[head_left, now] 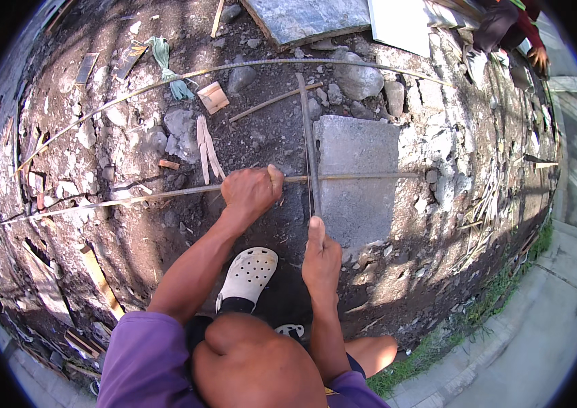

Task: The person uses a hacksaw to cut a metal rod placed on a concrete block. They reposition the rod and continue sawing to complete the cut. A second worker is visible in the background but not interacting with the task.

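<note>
My left hand [251, 190] is closed round a long thin ribbed rod [363, 177] that runs crosswise over a grey concrete slab [353, 211]. My right hand [320, 262] grips the near end of a long, narrow grey tool [305, 119], apparently a saw with a thin blade beside its bar, lying across the rod at the slab's left edge. Whether the blade touches the rod I cannot tell. My white perforated clog [248, 275] stands below my hands, beside my bare knee.
A second long rod [268, 62] arches across the rubble, near green cord [178, 85], wooden scraps [213, 98], stones [358, 76] and boards [309, 17]. Another person's hand [538, 58] shows at the upper right. A grassy edge borders paving [561, 306] at the lower right.
</note>
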{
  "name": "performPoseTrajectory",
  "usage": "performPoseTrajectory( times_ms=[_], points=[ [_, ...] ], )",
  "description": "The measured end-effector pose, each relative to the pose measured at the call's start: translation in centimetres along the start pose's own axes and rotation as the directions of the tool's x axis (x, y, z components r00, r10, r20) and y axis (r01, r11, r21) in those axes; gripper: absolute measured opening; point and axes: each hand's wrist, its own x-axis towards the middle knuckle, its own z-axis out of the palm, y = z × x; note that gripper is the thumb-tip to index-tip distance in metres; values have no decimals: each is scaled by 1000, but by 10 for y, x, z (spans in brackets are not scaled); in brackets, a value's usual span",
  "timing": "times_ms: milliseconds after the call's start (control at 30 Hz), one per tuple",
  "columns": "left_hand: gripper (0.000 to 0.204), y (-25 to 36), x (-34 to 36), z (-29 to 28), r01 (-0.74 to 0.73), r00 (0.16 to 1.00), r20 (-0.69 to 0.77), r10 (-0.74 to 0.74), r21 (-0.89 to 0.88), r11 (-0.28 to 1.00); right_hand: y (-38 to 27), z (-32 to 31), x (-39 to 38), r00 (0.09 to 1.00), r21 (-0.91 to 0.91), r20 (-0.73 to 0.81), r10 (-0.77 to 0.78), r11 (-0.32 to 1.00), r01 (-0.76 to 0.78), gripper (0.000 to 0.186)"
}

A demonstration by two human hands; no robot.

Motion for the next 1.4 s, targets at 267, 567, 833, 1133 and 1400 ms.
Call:
performPoseTrajectory(
  times_ms=[267,567,833,1133,1400],
  points=[
    [48,-6,-2,4,-20,1000,-11,21,49,999,31,-40,-115,976,1,19,217,976,-217,53],
    [48,2,5,-6,-38,999,16,36,122,992,26,10,-6,1000,37,-21,21,999,-21,53],
    [49,-5,-5,9,-22,999,-21,24,94,995,15,-60,-126,937,-59,99,335,942,-330,47],
    [50,-1,4,-3,-11,997,72,4,89,996,38,9,-8,1000,-21,6,5,1000,-5,61],
    [47,-2,-6,7,-24,996,-88,27,42,999,6,-47,-93,961,-22,78,266,964,-265,58]
  ],
)
